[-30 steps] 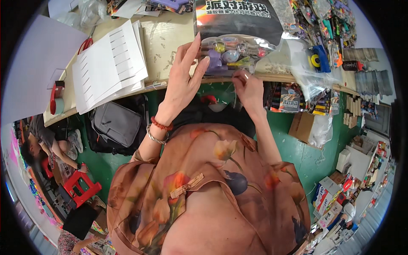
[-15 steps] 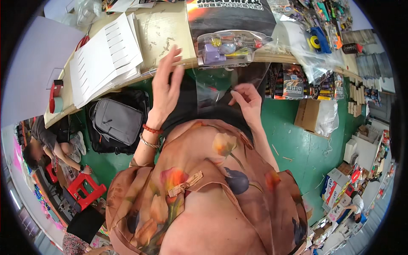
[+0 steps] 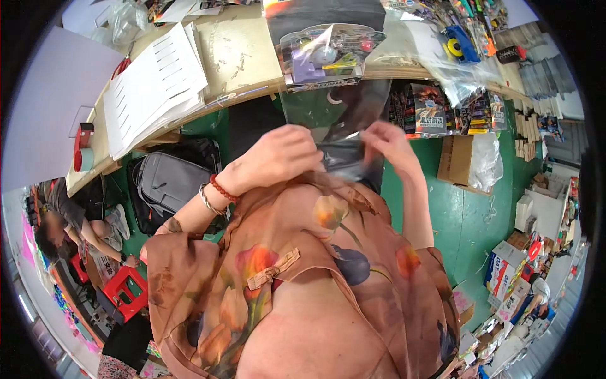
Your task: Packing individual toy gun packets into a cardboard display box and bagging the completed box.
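Observation:
A black display box [image 3: 325, 14] lies on the table at its front edge, with colourful small items [image 3: 325, 63], one of them purple, at its near end. From there a clear plastic bag [image 3: 315, 114] hangs over the edge toward my lap. My left hand [image 3: 278, 155] is closed at the bag's near left side, its fingertips partly hidden. At the bag's right side my right hand [image 3: 391, 148] is closed in a pinch on the film, slightly blurred by motion.
White paper sheets [image 3: 154, 95] lie on the table at left, near a red tape dispenser [image 3: 82, 145]. Plastic film and a blue-yellow tape tool [image 3: 457, 45] are at right. Packed boxes [image 3: 435, 110], a cardboard carton [image 3: 456, 161] and a grey backpack [image 3: 167, 183] stand below. A person crouches at left.
My left hand has come down and right from the table edge, closing at the bag. My right hand has moved slightly right. The bag's near end is pulled closer to me.

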`<act>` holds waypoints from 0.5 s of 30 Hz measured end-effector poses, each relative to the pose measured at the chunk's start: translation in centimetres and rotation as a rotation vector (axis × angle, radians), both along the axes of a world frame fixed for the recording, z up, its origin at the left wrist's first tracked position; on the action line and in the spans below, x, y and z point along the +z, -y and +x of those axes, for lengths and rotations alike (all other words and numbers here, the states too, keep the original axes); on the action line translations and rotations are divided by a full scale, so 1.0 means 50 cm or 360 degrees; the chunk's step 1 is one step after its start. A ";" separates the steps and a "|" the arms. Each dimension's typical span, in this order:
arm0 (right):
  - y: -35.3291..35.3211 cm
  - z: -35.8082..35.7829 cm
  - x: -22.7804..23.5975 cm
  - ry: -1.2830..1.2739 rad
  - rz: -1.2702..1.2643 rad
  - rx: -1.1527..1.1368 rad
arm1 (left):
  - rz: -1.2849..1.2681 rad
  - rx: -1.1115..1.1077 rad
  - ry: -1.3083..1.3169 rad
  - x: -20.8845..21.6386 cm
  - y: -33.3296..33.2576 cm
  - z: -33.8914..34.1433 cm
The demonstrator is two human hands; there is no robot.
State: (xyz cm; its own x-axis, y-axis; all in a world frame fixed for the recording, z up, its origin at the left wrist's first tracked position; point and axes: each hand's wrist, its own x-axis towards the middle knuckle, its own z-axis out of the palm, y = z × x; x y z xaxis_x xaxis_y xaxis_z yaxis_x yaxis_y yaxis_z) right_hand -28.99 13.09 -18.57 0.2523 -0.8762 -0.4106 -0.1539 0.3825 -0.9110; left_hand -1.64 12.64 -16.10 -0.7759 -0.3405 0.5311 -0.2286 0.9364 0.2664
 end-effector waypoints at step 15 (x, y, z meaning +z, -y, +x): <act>-0.001 0.109 0.132 -0.1034 -0.1867 -0.0126 | 0.2104 0.0518 -0.1010 0.009 0.000 -0.062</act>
State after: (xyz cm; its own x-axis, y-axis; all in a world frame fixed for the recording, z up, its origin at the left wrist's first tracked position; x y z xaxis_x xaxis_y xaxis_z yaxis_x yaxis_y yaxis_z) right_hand -23.52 13.13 -11.98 0.2324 -0.7936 0.5623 -0.6945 -0.5402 -0.4754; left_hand -4.73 12.64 -15.63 -0.3388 -0.9375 -0.0793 0.1009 -0.1200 0.9876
